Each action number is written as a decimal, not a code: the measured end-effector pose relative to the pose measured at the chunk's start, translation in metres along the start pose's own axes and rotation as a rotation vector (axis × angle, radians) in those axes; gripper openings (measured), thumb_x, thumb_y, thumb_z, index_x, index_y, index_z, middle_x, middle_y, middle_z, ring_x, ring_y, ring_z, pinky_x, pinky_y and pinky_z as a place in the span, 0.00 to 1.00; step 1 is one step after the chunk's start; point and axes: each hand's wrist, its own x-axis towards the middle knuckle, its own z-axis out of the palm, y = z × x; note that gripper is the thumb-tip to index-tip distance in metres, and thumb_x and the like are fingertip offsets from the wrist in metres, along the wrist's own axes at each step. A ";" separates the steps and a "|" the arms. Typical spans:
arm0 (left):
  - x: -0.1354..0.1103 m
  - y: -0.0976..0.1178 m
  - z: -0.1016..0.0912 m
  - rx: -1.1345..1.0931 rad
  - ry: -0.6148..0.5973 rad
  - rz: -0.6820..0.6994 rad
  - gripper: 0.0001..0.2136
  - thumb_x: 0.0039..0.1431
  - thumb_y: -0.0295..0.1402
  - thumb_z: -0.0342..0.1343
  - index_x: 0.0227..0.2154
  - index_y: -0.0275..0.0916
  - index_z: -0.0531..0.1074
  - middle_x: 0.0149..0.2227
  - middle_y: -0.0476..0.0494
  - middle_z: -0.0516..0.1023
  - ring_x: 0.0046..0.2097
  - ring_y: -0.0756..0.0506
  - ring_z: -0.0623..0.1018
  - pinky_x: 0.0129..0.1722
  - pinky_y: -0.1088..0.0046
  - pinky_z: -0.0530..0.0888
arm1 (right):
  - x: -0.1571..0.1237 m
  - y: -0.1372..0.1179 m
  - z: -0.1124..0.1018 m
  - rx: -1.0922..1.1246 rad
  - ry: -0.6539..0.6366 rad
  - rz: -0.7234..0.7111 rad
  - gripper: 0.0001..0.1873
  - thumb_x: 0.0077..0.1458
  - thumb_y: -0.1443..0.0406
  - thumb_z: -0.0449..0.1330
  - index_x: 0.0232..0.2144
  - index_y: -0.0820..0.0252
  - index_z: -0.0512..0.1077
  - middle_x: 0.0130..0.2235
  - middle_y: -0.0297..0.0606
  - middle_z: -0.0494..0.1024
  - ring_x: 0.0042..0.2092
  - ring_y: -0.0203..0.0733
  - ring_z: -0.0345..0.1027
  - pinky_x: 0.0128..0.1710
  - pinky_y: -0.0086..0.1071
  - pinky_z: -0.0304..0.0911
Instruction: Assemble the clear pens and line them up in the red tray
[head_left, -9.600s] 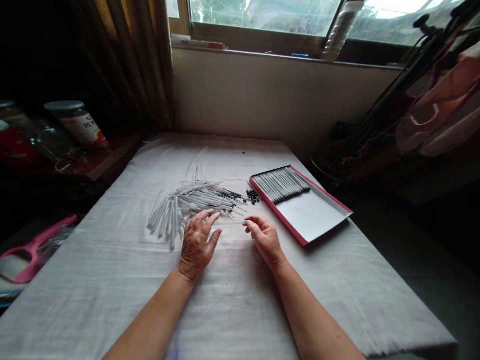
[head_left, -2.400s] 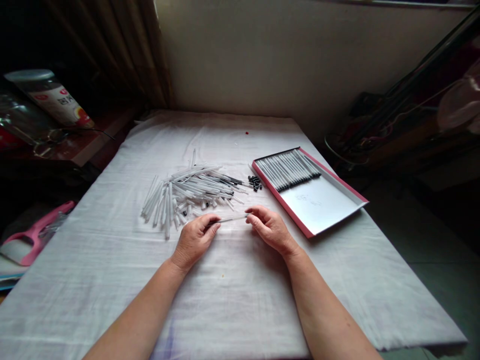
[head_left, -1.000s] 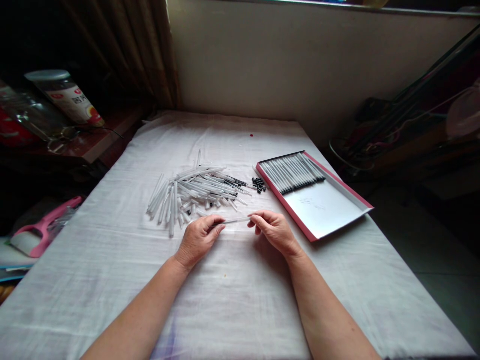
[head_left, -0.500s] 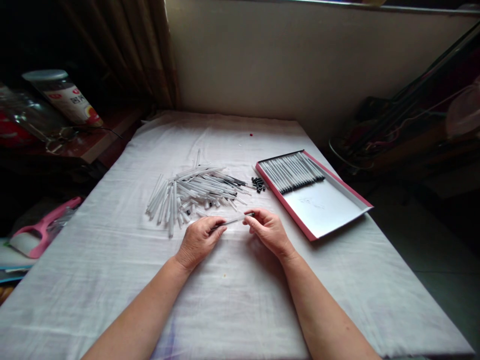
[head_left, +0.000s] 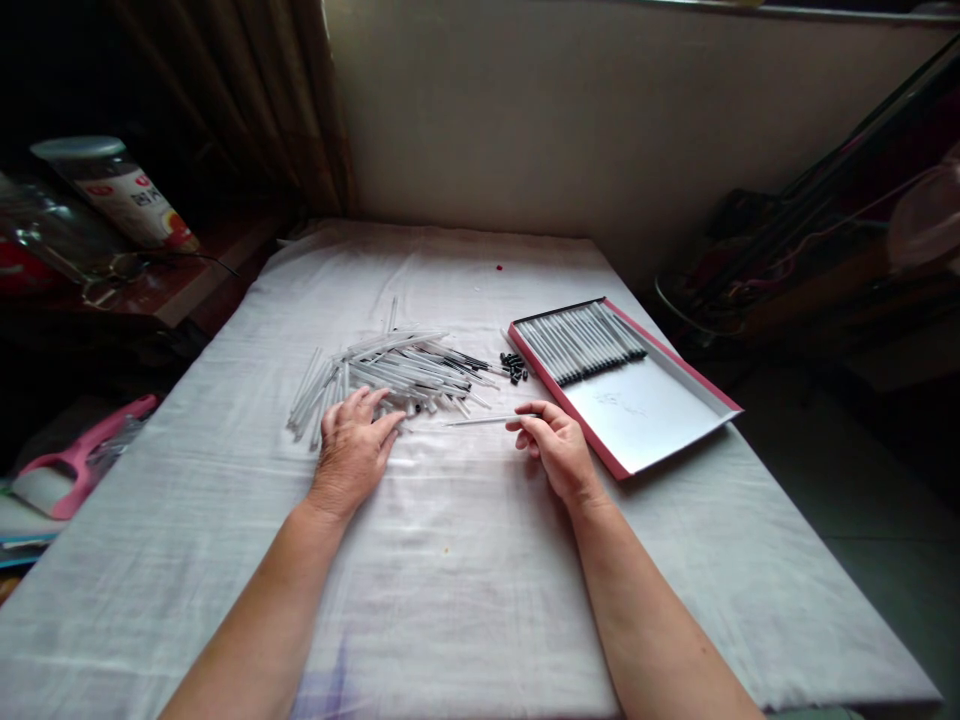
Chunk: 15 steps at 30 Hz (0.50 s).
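Note:
My right hand (head_left: 553,447) pinches a thin pen refill (head_left: 484,420) near one end, its slender tip pointing left over the cloth. Fingers apart, my left hand (head_left: 351,450) reaches to the near edge of a loose pile of translucent pen barrels and dark-tipped refills (head_left: 405,365). Whether its fingertips touch any of the pieces I cannot tell. Several small black pen plugs (head_left: 514,368) lie between the pile and a shallow pink-edged box lid (head_left: 637,425). Inside that lid, pens with black ends (head_left: 581,343) lie side by side in a row.
A white cloth (head_left: 465,620) covers the table. On a shelf at the left stands a labelled jar (head_left: 124,195). A pink-handled item (head_left: 82,455) sits low beside the table's left edge. A small red bit (head_left: 499,268) lies toward the back, near the wall (head_left: 525,120).
My left hand has let go of the refill and moved left to the pile, its fingers opening. My right hand has shifted slightly right and up, keeping the refill.

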 end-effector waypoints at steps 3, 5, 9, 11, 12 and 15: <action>0.000 0.002 0.002 -0.008 0.008 0.001 0.08 0.58 0.30 0.55 0.37 0.44 0.77 0.57 0.39 0.71 0.60 0.32 0.65 0.55 0.48 0.59 | -0.002 0.000 0.001 -0.018 -0.019 -0.024 0.14 0.44 0.59 0.61 0.33 0.62 0.73 0.25 0.38 0.78 0.22 0.35 0.66 0.20 0.27 0.55; 0.001 0.006 0.001 -0.036 0.030 0.029 0.06 0.58 0.31 0.55 0.37 0.42 0.76 0.55 0.38 0.73 0.60 0.33 0.66 0.55 0.50 0.59 | -0.004 -0.001 0.002 -0.022 -0.025 -0.056 0.13 0.45 0.59 0.60 0.32 0.62 0.73 0.26 0.38 0.78 0.22 0.34 0.64 0.21 0.28 0.57; 0.000 0.015 0.001 -0.142 0.093 0.108 0.07 0.62 0.32 0.52 0.41 0.40 0.72 0.46 0.40 0.79 0.51 0.39 0.74 0.53 0.58 0.63 | -0.008 -0.003 0.003 -0.013 -0.059 -0.115 0.11 0.47 0.59 0.60 0.31 0.61 0.73 0.25 0.36 0.77 0.22 0.33 0.64 0.23 0.28 0.61; -0.002 0.019 0.003 -0.183 0.112 0.138 0.07 0.63 0.33 0.51 0.42 0.39 0.70 0.40 0.41 0.80 0.45 0.41 0.76 0.49 0.61 0.66 | -0.009 -0.003 0.004 -0.006 -0.075 -0.121 0.11 0.48 0.60 0.60 0.31 0.61 0.73 0.24 0.35 0.77 0.22 0.33 0.64 0.23 0.28 0.61; -0.002 0.020 0.005 -0.195 0.119 0.152 0.07 0.63 0.33 0.51 0.42 0.39 0.70 0.38 0.42 0.80 0.43 0.42 0.77 0.48 0.62 0.66 | -0.009 -0.003 0.004 -0.003 -0.078 -0.121 0.11 0.48 0.60 0.60 0.31 0.61 0.73 0.24 0.35 0.77 0.22 0.33 0.64 0.23 0.28 0.61; -0.004 0.020 0.008 -0.207 0.129 0.173 0.07 0.63 0.33 0.51 0.42 0.38 0.69 0.37 0.42 0.80 0.42 0.42 0.77 0.46 0.64 0.68 | -0.008 -0.002 0.004 -0.003 -0.084 -0.112 0.10 0.47 0.60 0.61 0.31 0.61 0.73 0.24 0.34 0.77 0.22 0.33 0.64 0.24 0.28 0.61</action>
